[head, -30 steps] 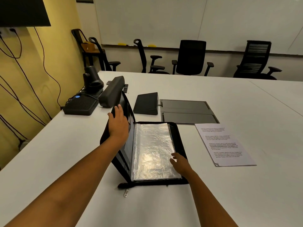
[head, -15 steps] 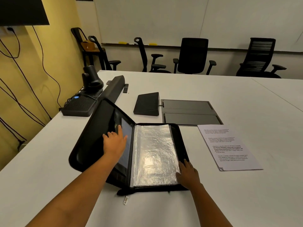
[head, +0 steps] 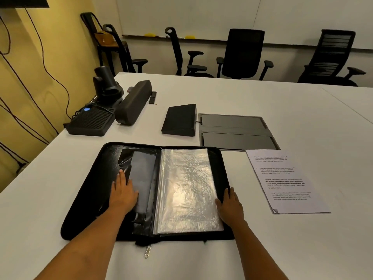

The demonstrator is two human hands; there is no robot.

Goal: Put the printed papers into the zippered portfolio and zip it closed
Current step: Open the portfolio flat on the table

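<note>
**A:** Now, where is the zippered portfolio point(head: 88, 199)?

**B:** It lies fully open on the white surface point(head: 201, 259), front and centre. A second ago its left cover stood upright under the left hand point(head: 123, 194). That cover has since come down flat.

**A:** And the hands?

**B:** The left hand rests on the inside of the left cover, grip spread, fingers straight, pinching nothing. The right hand point(head: 230, 207) lies flat at the right edge of the clear sleeves point(head: 187, 188), grip likewise spread and holding nothing.

**A:** The printed papers point(head: 282, 178)?

**B:** Untouched. They sit near the portfolio's right side but apart from it, text up, one near corner curled.

**A:** What does that mean for the task?

**B:** Opening looks finished, I judge, and loading has not begun. The zipper pull point(head: 148, 252) hangs off the near edge by the spine, so zipping comes last.
</note>
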